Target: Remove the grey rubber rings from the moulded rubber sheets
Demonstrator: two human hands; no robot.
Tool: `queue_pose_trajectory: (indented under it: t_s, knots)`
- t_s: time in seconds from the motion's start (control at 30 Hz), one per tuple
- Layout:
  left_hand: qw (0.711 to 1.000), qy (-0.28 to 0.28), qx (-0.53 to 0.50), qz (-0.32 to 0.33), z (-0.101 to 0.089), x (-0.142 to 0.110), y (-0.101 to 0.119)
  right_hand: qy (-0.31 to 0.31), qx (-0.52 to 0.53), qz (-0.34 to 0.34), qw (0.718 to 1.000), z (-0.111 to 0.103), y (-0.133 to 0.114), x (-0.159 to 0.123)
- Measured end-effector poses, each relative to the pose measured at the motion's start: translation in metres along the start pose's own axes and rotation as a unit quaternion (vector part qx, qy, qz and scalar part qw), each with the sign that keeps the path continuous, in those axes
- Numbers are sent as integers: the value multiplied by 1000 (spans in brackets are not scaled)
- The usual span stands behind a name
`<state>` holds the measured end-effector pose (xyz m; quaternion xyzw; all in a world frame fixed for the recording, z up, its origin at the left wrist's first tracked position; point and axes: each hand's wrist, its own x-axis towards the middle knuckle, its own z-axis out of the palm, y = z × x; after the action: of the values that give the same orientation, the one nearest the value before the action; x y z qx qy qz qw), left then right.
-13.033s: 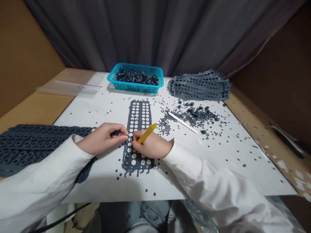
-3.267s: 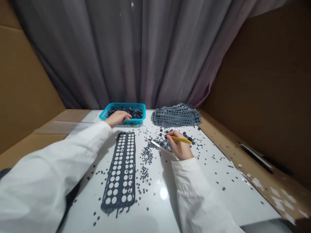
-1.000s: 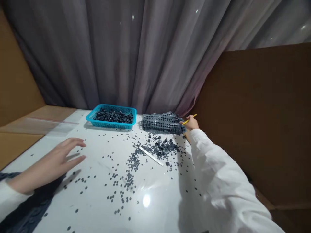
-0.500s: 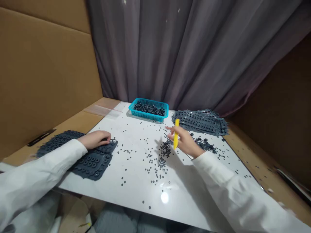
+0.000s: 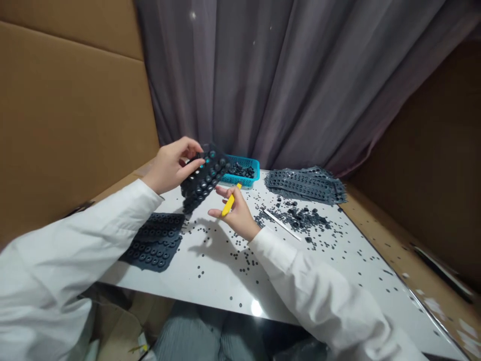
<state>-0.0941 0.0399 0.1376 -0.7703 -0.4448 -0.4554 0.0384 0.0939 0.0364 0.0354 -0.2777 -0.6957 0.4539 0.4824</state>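
My left hand (image 5: 175,163) pinches a dark rubber sheet (image 5: 206,180) with rows of ring-shaped parts, held up and tilted above the table. My right hand (image 5: 238,210) is just below and right of that sheet, its thumb and forefinger spread. A yellow pen-like tool (image 5: 230,200) lies across this hand, held by the curled fingers; its tip is too small to make out. Under my left forearm, more dark ring sheets (image 5: 158,245) rest on the table's left side. The raised sheet hides part of a blue basket (image 5: 255,173) containing small black pieces.
The white table (image 5: 214,286) is strewn with tiny black discs. A heap of black bits (image 5: 304,218) lies on the right beside a thin white strip (image 5: 281,224). Behind it are stacked perforated sheets (image 5: 304,184). Cardboard walls (image 5: 75,100) and a grey curtain (image 5: 240,75) enclose the space.
My left hand has lifted a ring sheet off the left pile and brought it up and right. My right hand has moved left towards it, still with the yellow tool.
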Motion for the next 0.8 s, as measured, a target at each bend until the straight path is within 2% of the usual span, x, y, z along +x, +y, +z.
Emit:
queue_pose_trajectory:
  t_s: [0.1, 0.17, 0.23, 0.3, 0.4, 0.47, 0.57, 0.67, 0.8]
  knots:
    - [995, 81, -50, 28, 0, 13, 38, 28, -14, -6, 999, -4, -20, 2]
    - [992, 94, -75, 29, 1, 19, 57, 59, -29, 1, 998, -12, -35, -5]
    - [992, 78, -102, 1, 9, 21, 63, 81, -21, 17, 996, -21, -44, -18]
    - [990, 48, -125, -43, 28, 17, 53, 83, -20, 53, 995, -29, -42, -33]
    - [981, -26, -146, -123, 74, -3, 16, 60, -80, 107, 989, -40, -17, -56]
    - [968, -97, -156, -173, 108, -22, -11, 32, -149, 113, 982, -51, 6, -67]
    - [961, -125, -153, -191, 147, -47, -44, -27, -256, 92, 962, -74, 33, -71]
    - [960, -138, -135, -202, 164, -57, -63, -99, -391, 45, 914, -99, 42, -66]
    - [963, -151, -91, -204, 162, -54, -69, -155, -475, -3, 866, -123, 42, -61]
